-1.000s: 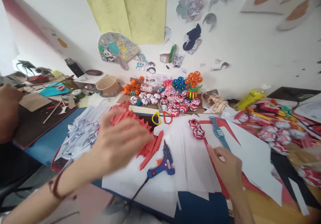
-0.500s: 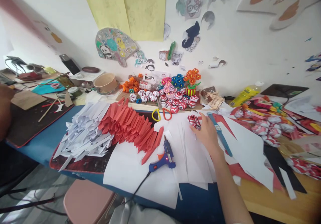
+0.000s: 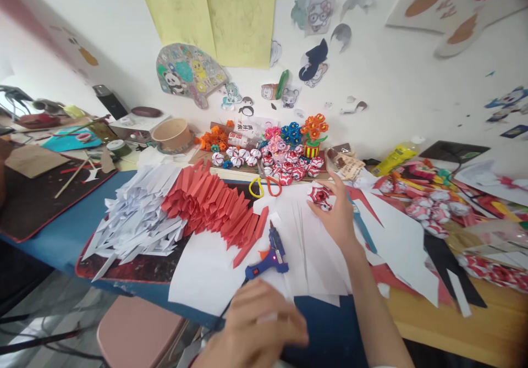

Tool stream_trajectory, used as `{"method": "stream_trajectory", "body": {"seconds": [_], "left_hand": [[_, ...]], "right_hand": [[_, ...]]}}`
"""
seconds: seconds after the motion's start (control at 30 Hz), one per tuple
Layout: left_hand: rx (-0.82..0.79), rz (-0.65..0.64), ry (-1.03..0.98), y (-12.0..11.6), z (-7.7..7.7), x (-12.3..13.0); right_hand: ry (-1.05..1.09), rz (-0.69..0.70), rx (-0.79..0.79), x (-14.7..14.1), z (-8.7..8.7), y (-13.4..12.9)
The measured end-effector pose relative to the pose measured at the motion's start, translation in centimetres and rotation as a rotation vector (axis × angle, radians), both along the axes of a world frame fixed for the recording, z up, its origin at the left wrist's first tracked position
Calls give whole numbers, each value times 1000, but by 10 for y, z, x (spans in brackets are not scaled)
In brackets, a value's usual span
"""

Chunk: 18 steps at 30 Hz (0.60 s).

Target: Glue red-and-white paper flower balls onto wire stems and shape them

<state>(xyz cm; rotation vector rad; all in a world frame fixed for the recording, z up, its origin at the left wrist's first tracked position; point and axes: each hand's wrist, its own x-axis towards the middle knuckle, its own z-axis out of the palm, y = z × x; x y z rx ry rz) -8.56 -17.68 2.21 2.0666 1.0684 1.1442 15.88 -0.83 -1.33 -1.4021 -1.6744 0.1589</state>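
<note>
My right hand (image 3: 338,214) is at a red-and-white paper flower (image 3: 319,194) on white paper sheets (image 3: 322,247). Its thumb lies at the flower's lower edge, while the index finger stretches out past the far side, so the fingers stand apart. In the lower middle, my left hand (image 3: 256,324) is raised in front of the table edge, fingers bent and smeared by motion; whether it holds anything is unclear. A blue glue gun (image 3: 270,258) with a lit red light lies just beyond it. Folded red paper strips (image 3: 214,203) lie beside a pile of white strips (image 3: 140,214).
Yellow-and-orange-handled scissors (image 3: 266,186) lie behind the sheets. Several finished paper flowers (image 3: 289,164) stand along the wall. At the right are a blue cutter (image 3: 363,228), paper scraps (image 3: 396,247) and a yellow bottle (image 3: 398,156). A pink stool (image 3: 138,329) stands below.
My left hand has come into view at the bottom. My right hand's index finger and thumb are spread wider, showing more of the flower. The view has shifted slightly.
</note>
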Motion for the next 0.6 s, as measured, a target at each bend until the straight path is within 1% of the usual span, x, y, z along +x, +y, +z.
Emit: {"method": "stream_trajectory", "body": {"seconds": [0.07,0.13,0.2,0.23,0.3,0.4,0.5,0.57,0.6], "left_hand": [[25,10,2,28,-14,12],[8,114,-22,52,-22,24],[-49,111,-94,68,-22,36],[-32,130,-110,74,-19,42],[31,173,-72,80,-9,51],[72,199,-42,82,3,64],[49,174,-201,79,7,72],[-22,133,-346,75,5,72],[-85,105,-415,73,5,70]], "right_hand": [[58,41,35,-11,13,-28],[36,69,47,-21,22,-55],[-5,99,29,-27,26,-76],[-18,122,23,-29,26,-84],[-29,153,20,-30,22,-95],[-45,140,26,-30,14,-104],[-71,121,13,-31,10,-110],[-53,119,-29,-30,9,-116],[-30,120,-59,-29,10,-120]]}}
